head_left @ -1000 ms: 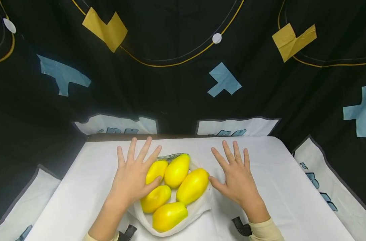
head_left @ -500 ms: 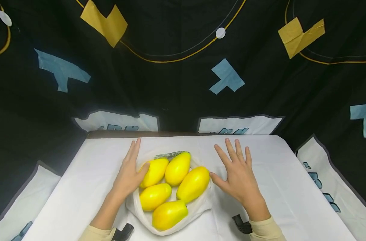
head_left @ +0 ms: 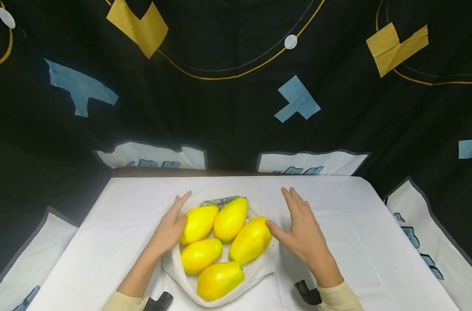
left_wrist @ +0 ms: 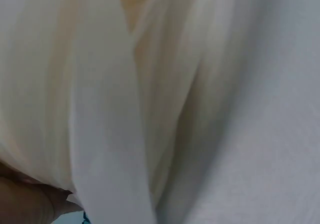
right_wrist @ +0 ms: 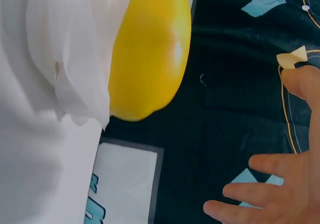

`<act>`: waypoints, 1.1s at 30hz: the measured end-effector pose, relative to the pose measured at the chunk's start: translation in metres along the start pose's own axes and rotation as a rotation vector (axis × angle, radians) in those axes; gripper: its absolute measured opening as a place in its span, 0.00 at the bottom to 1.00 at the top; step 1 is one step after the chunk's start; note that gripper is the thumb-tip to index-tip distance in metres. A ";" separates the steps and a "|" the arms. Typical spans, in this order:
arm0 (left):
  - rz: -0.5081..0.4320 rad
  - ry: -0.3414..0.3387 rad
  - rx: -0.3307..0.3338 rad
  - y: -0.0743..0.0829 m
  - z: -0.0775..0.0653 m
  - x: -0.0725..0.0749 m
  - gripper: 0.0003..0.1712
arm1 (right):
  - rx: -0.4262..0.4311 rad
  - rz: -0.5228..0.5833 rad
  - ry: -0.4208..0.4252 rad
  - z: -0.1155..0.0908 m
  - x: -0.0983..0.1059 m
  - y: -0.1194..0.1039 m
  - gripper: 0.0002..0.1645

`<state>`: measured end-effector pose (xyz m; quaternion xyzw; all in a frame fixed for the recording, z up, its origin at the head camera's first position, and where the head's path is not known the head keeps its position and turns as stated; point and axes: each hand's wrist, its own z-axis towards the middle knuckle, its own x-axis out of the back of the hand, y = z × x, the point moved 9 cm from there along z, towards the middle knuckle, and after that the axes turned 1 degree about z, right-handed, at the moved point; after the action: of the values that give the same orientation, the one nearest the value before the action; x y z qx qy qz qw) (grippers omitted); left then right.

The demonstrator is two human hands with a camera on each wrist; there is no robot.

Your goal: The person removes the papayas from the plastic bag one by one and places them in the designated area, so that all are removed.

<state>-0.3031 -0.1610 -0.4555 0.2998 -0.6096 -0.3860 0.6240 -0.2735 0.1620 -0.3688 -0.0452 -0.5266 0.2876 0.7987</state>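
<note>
Several yellow, papaya-shaped fruits (head_left: 250, 240) lie in an opened white cloth bag (head_left: 259, 276) on the table. My left hand (head_left: 170, 229) is at the bag's left side, fingers extended, its thumb overlapping the upper left fruit (head_left: 200, 222). On the other side, my right hand (head_left: 304, 235) has its fingers extended and its thumb tip right at the right-hand fruit. The right wrist view shows that fruit (right_wrist: 150, 53) rising above the cloth, with my right fingers (right_wrist: 260, 194) spread apart from it. Bag folds (left_wrist: 107, 108) fill much of the left wrist view.
A white cloth covers the table (head_left: 356, 242), whose dark back edge (head_left: 173, 172) shows behind the bag. Beyond it hangs a black curtain (head_left: 232, 121) with yellow and blue patches. A black wrist mount (head_left: 307, 293) sits at the right cuff.
My left hand has moved from over the left fruits to the bag's left side, its fingers drawn together. The right hand's spread fingers have closed up and tilted inward. The view has shifted slightly.
</note>
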 end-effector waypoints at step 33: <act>-0.086 -0.056 0.064 -0.007 -0.002 -0.002 0.25 | -0.182 0.189 -0.288 -0.014 -0.065 -0.028 0.44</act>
<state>-0.3016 -0.1630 -0.4629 0.3349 -0.6253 -0.4011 0.5796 -0.2682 0.1090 -0.4168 -0.1249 -0.6529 0.3157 0.6771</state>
